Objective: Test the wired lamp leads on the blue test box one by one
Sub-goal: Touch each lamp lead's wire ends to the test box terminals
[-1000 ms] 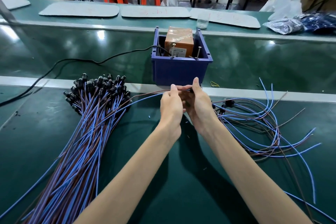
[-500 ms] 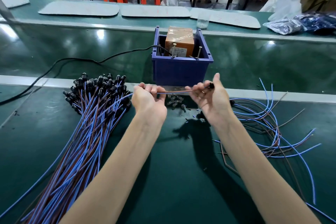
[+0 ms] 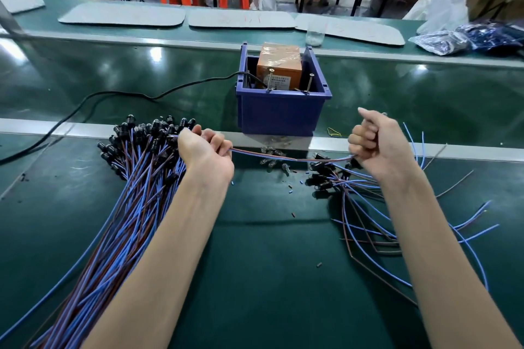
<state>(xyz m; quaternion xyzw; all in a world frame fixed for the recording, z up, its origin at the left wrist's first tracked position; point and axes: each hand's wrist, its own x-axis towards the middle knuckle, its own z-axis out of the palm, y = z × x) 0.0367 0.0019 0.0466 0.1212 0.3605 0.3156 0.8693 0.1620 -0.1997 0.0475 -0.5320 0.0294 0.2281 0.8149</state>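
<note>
One lead [image 3: 292,158] is stretched taut off the table [image 3: 255,278], the left hand [image 3: 205,150] fisted round one end and the right hand [image 3: 377,144] curled tight on the other. I'd say this is the step of drawing a single lead out straight before testing. The box [image 3: 280,116] sits at 12 o'clock, just past the metal strip [image 3: 467,150]. Next the bare ends likely need touching to its two upright pins [image 3: 310,82]. The bundle [image 3: 136,184] crowds 9 o'clock and looser leads [image 3: 365,207] sprawl at 4 o'clock. Open table runs toward 6 o'clock, and the box's near rim is the edge to clear.
</note>
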